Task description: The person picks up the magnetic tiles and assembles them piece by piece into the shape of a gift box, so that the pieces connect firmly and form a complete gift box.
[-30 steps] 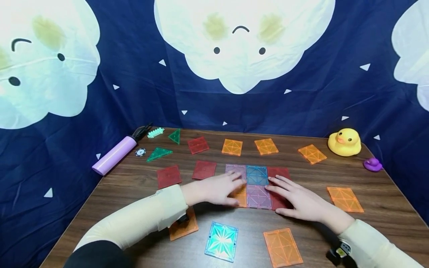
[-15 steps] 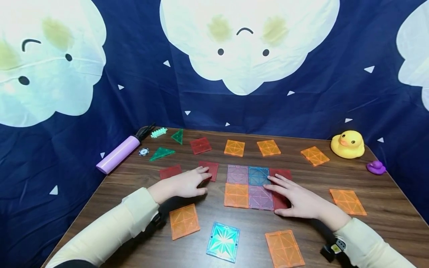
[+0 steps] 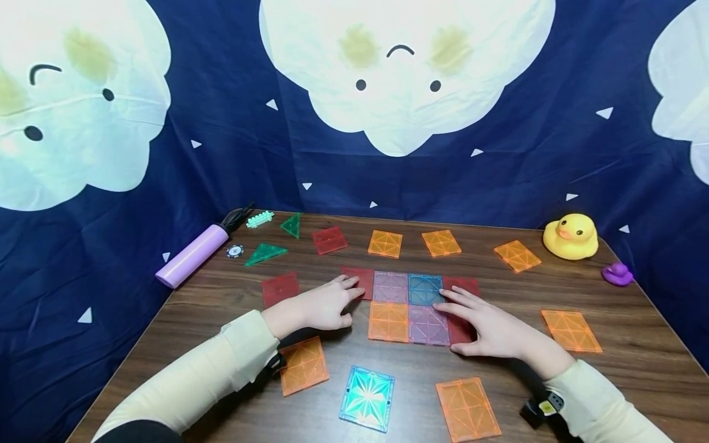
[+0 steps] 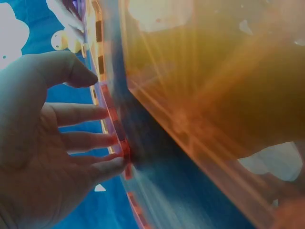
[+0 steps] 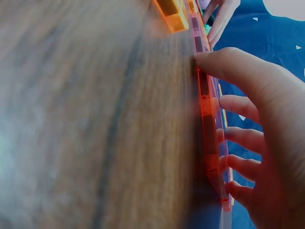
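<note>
Flat on the table lies a block of translucent magnetic tiles: a purple tile (image 3: 390, 287) and a blue tile (image 3: 425, 289) above an orange tile (image 3: 389, 321) and a second purple tile (image 3: 428, 325). My left hand (image 3: 327, 306) has its fingertips on a red tile (image 3: 364, 278), whose right edge meets the upper purple tile. The left wrist view shows these fingers extended along the red tile's edge. Spread over the red tiles (image 3: 461, 332) at the block's right end, my right hand (image 3: 493, 326) touches them with fingertips and thumb.
Loose orange tiles (image 3: 468, 409), a shiny blue starburst tile (image 3: 367, 399) and a red tile (image 3: 280, 288) surround the block. Green triangles (image 3: 266, 253), a poker chip (image 3: 235, 251) and a lilac cylinder (image 3: 192, 255) lie back left. A yellow duck (image 3: 570, 237) sits back right.
My left hand has moved left off the block onto the separate red tile, then slid it right against the upper purple tile. The right hand has stayed almost still.
</note>
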`<state>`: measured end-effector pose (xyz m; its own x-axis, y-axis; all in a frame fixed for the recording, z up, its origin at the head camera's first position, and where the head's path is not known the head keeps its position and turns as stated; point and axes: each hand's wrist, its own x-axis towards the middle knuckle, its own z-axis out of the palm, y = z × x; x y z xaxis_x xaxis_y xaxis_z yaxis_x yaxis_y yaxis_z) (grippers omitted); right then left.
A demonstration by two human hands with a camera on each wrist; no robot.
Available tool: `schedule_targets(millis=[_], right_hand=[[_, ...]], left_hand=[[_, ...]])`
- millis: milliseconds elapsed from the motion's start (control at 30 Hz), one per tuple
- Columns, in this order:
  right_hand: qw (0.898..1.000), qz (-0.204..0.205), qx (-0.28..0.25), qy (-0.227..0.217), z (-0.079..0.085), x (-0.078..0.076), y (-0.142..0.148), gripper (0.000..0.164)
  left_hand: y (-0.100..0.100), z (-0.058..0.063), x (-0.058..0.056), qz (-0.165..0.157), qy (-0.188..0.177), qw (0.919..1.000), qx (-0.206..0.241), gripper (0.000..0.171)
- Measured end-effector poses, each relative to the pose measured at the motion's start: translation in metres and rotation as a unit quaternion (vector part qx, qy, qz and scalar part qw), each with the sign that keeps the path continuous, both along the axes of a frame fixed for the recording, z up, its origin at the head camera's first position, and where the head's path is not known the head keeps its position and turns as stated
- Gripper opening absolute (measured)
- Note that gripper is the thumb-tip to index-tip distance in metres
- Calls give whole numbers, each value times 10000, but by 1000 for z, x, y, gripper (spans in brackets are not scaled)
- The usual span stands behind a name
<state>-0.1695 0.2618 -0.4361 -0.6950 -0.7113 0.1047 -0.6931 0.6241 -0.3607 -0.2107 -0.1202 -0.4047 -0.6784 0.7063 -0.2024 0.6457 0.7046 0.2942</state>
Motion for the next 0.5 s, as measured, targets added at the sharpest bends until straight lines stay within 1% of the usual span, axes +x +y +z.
schedule_targets(millis=[100,167,233,300,367,400,433,500], right_hand=[[10000,1,-41,-32,0,-1,0,74],[10000,9,-77,-42,1,-1,-1,74],[10000,22,-85,-30,1,-1,-1,74],[9999,41,-114,-22,1,-1,-1,74],[9999,50,-137,-27,1,-1,-1,74],[9999,48,-145,-34,1,0,-1,74],[9999,42,-147,-44,1,0,-1,74],[9999,41,-150,-62,1,-1,-1,74]], left_hand=[[1,0,0,41,-29,10000,-2,62],[0,1,1,93,-86,9999,78,62],[-4,3,5,161,-114,9995,232,61],[-8,7,13,272,-44,9987,432,60],[-13,13,27,437,148,9970,618,59],[-16,16,35,520,315,9958,683,59],[-18,18,45,585,540,9942,717,59],[-22,20,68,704,1056,9898,646,60]])
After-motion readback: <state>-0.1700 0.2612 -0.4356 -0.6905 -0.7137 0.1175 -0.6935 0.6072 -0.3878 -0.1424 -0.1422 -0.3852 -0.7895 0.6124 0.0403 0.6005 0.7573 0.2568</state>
